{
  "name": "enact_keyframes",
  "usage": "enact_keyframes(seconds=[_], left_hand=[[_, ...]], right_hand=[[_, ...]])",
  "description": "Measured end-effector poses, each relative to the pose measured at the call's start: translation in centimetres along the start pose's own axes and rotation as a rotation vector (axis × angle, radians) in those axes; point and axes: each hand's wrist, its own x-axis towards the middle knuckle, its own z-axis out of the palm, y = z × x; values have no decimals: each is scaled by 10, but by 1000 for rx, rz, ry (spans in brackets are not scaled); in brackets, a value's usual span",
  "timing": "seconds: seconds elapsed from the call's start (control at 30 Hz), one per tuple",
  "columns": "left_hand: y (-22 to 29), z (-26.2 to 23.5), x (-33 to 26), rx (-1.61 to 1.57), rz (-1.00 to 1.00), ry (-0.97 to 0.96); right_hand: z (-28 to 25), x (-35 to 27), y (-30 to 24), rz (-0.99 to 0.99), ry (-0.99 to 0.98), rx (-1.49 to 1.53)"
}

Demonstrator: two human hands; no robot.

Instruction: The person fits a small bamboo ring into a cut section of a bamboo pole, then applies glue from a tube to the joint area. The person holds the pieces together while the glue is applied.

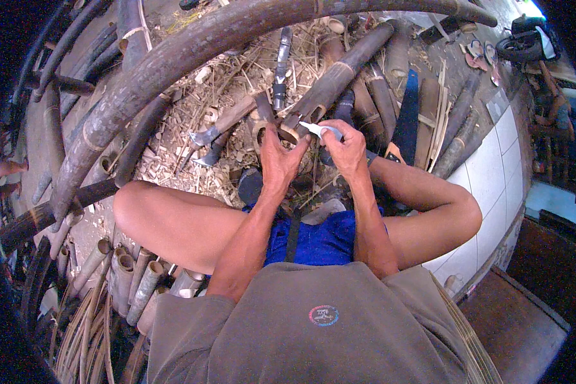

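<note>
My right hand (347, 148) is closed round a small white squeeze bottle (329, 132) with a narrow pointed nozzle. The nozzle tip points left, close to the cut end of a dark bamboo pole (326, 89) that slants away to the upper right. My left hand (279, 159) grips this end from the near left, its thumb reaching toward the bottle. What the left fingers touch underneath is partly hidden. Just left of that hand are a short bamboo piece (262, 105) and two hatchet-like tools with metal heads, one head (205, 136) above the other (209, 159).
Wood chips (173, 157) cover the ground. A long curved bamboo pole (147, 80) arches across the far side. A blade-like tool (281, 67) lies ahead, and a dark saw (406, 118) is at the right. Cut bamboo tubes (125, 269) stand at the lower left; white tiles (486, 179) lie right.
</note>
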Motion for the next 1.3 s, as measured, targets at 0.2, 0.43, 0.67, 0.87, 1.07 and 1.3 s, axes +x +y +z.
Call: enact_keyframes(seconds=[0.2,0.43,0.67,0.87,1.07,1.3], left_hand=[[1,0,1,29,-30,-27],[4,-1,3,29,-73,-43],[-6,2,6,-69,-57,-72],[-28,6,14,-132,-99,-43],[-38,7,19,-573,-450,-93],[-77,12,31,-818,-484,-127]], right_hand=[[0,5,5,30,79,15],[-5,8,15,33,123,81],[-16,10,19,113,166,183],[-23,9,15,145,178,262],[-26,8,20,118,198,287],[-27,11,22,133,180,273]])
